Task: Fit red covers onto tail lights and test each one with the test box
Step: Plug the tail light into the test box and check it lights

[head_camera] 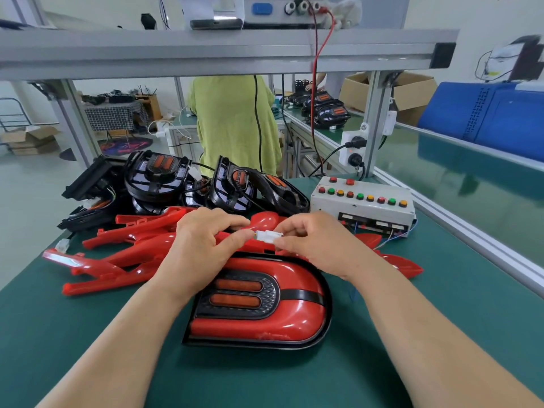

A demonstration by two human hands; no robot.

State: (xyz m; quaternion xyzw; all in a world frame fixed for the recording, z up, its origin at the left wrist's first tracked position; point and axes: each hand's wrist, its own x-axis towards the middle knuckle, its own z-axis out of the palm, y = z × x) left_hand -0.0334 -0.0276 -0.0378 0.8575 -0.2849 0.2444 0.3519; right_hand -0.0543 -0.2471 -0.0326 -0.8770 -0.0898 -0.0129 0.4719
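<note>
Green-shirted person (235, 125) behind, cardboard box (412, 89) and blue case (482, 113) at right

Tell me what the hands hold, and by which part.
A white connector: the left hand pinches its left end, the right hand its right end.

The green tabletop (88, 334) carries a tail light with its red cover fitted (265, 313) at the centre, lying flat with the cover up. From it, loose red covers (126, 254) sprawl in a heap at 10 o'clock, and a pile of bare black tail lights (164, 181) sits behind them at 11 o'clock. The grey test box (362, 201), with its rows of coloured buttons, stands at 1 o'clock near the tabletop's far edge.
</note>
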